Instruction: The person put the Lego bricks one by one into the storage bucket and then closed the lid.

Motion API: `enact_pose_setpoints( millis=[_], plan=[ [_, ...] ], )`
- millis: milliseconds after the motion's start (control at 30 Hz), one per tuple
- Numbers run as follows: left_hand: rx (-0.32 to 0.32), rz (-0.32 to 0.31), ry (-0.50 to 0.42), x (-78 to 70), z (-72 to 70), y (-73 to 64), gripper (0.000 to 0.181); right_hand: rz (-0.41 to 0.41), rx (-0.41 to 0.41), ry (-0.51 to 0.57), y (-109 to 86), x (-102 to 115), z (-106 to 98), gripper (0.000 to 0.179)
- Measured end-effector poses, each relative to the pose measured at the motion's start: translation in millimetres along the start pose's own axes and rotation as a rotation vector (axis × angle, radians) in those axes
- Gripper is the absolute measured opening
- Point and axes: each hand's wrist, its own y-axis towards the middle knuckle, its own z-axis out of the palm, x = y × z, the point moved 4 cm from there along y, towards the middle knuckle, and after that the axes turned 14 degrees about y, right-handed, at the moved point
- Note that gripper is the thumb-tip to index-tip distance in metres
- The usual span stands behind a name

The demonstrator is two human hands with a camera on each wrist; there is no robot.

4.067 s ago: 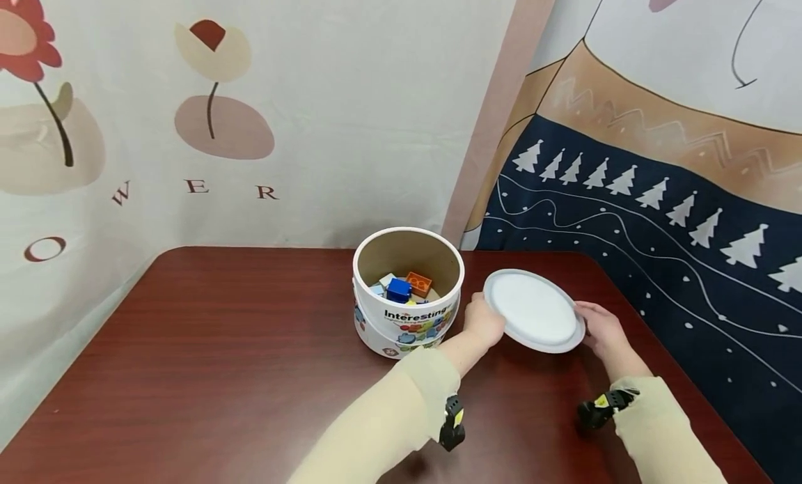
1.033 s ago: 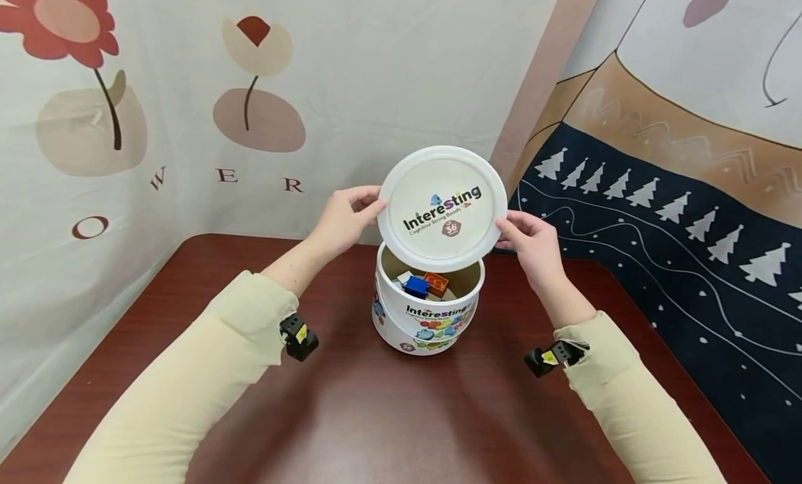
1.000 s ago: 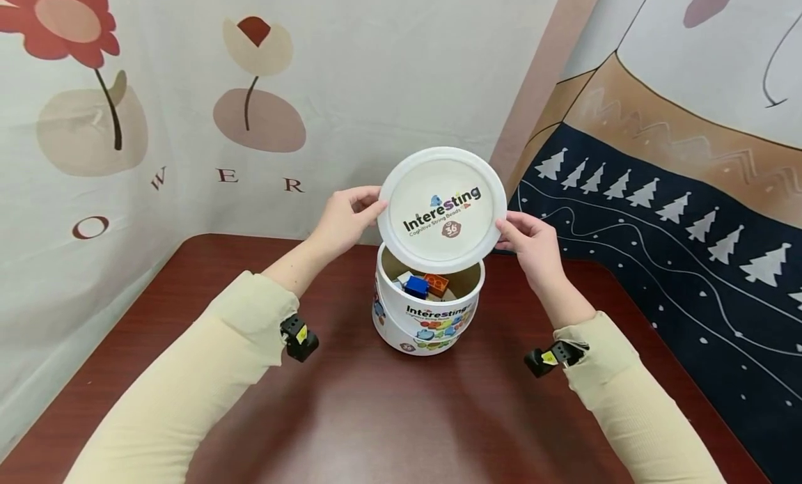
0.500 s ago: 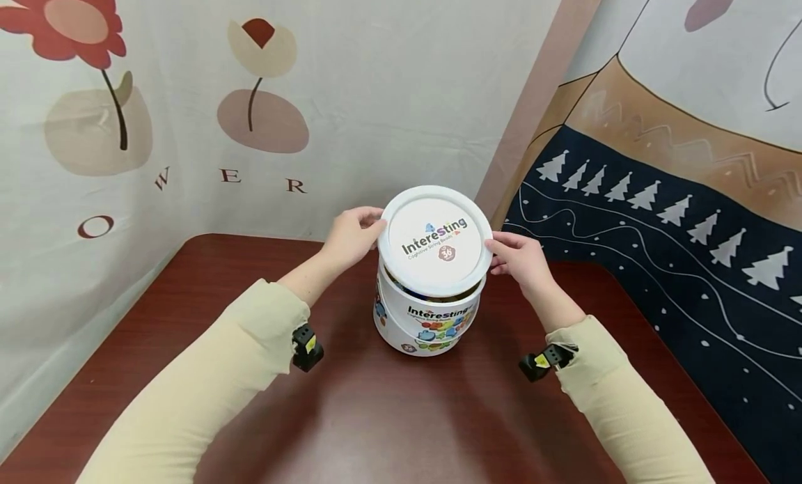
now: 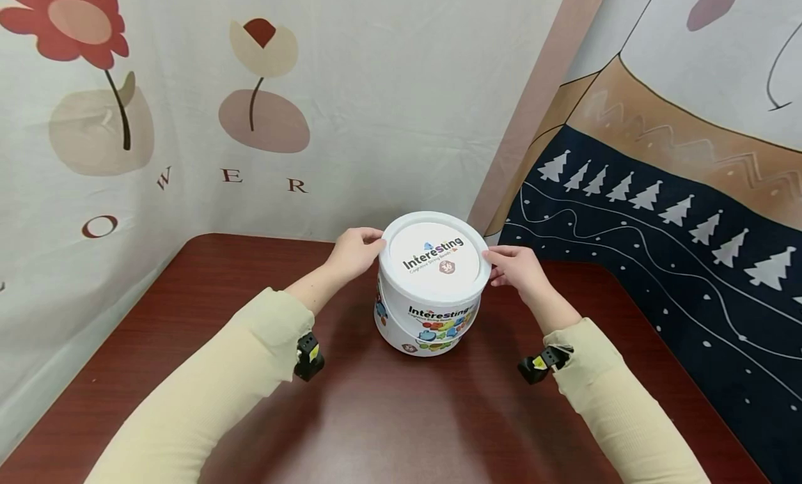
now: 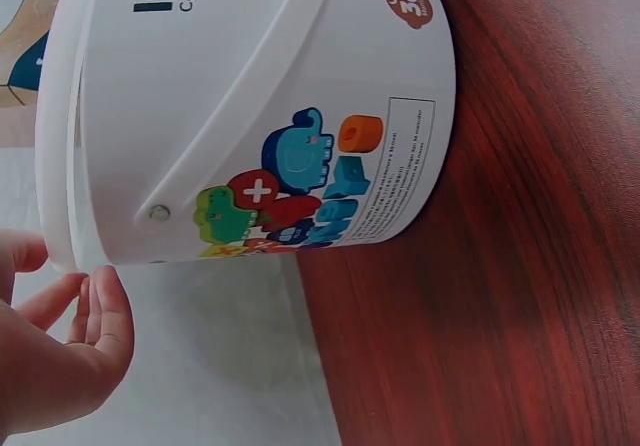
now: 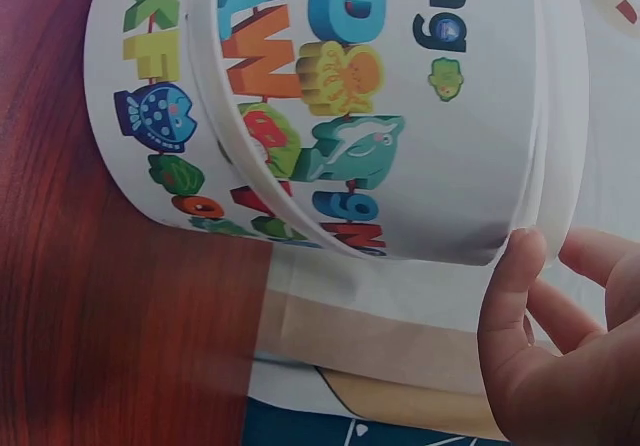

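Observation:
A white round lid (image 5: 432, 261) printed "Interesting" lies over the mouth of a white bucket (image 5: 391, 324) on the table. My left hand (image 5: 354, 254) pinches the lid's left edge, and my right hand (image 5: 517, 267) pinches it on the right. In the left wrist view, a thin gap shows between the lid's rim (image 6: 58, 166) and the bucket wall, with the fingertips right at that edge. The right wrist view has thumb and fingers around the lid's rim (image 7: 562, 116). Bricks inside the bucket are hidden under the lid. The bucket's white handle (image 6: 240, 96) hangs down across its front.
The dark red-brown table (image 5: 413, 414) ends at the back against a white printed curtain (image 5: 376, 108). To the right hangs a navy cloth (image 5: 626, 247) with white trees. Black wrist cameras sit on the left sleeve (image 5: 250, 358) and right sleeve (image 5: 626, 400).
Both hands have carried the lid from the right of the bucket to above its mouth. Over the last second it has come down and levelled, covering the bricks.

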Motion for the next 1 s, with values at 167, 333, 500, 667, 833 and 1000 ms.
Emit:
enact_pose_setpoints(
  millis=[167, 333, 500, 667, 833, 1000],
  plan=[
    [0.031, -0.006, -0.011, 2.2, 4.7, -0.6, 0.038, 0.020, -0.004, 0.002, 2.5, -6, 1, 0.041],
    [0.032, -0.028, -0.034, 3.8, 6.1, 0.1, 0.037, 0.036, 0.003, -0.012, 3.4, -10, 3, 0.039],
    [0.022, -0.057, -0.067, 4.0, 5.5, 0.6, 0.036, 0.046, 0.001, -0.014, 5.4, -11, 5, 0.039],
    [0.014, -0.101, -0.095, 5.2, 5.7, 2.0, 0.035, 0.069, 0.005, -0.036, 8.3, -14, 4, 0.039],
    [0.030, -0.138, -0.144, 6.5, 7.1, 2.6, 0.035, 0.090, 0.014, -0.042, 9.1, -15, 4, 0.039],
    [0.048, -0.165, -0.181, 9.3, 9.2, 3.0, 0.034, 0.106, 0.019, -0.036, 10.2, -14, 4, 0.039]
  ],
)
